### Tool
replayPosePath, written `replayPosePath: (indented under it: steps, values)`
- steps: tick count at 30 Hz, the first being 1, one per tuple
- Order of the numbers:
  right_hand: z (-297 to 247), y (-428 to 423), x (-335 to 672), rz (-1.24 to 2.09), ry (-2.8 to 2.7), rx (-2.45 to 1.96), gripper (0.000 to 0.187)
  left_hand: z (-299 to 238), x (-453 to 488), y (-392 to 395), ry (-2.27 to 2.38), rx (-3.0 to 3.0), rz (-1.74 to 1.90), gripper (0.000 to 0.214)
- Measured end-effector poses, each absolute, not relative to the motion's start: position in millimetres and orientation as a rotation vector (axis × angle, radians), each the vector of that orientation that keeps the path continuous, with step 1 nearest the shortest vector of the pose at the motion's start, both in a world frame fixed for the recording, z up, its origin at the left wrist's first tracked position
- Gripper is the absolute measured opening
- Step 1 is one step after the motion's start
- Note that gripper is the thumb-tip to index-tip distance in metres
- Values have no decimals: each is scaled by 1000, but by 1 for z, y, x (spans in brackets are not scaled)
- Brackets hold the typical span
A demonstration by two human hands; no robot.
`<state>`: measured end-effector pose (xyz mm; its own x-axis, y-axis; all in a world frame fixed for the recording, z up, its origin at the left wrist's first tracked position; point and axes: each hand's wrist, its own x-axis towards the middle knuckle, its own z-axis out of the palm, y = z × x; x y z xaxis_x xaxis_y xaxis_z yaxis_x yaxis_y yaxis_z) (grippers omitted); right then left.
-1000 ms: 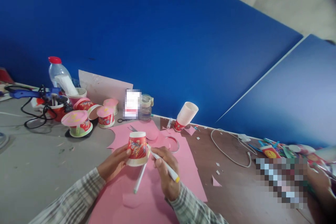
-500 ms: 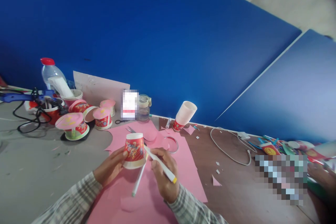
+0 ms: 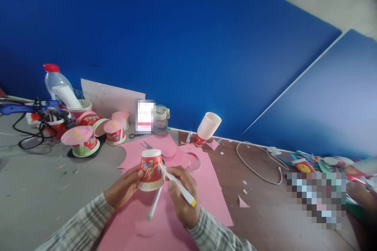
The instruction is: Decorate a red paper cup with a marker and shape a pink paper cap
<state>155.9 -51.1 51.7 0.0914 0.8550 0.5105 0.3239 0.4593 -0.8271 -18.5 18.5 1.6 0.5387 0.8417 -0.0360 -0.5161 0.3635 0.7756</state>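
Item: inverted red-printed paper cup (image 3: 150, 169), held above the pink sheet (image 3: 212, 200) on the counter (image 3: 35, 192). The left hand (image 3: 123, 188) has its fingers (image 3: 137, 174) clasped round the cup's side wall, and a thin white stick (image 3: 154, 204) slants down from beneath it. The right hand (image 3: 181, 200) is clenched on a white marker (image 3: 179, 185). Its long axis runs from the yellow end by the wrist up-left to the tip, which meets the cup just left of the right fingers.
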Motion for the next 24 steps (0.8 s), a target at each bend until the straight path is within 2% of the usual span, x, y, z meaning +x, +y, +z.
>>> replayPosePath:
  steps: [24]
  values:
    - [56, -55, 159, 560, -1480, -1075, 19, 0, -21, 20, 378, 725, 916, 37]
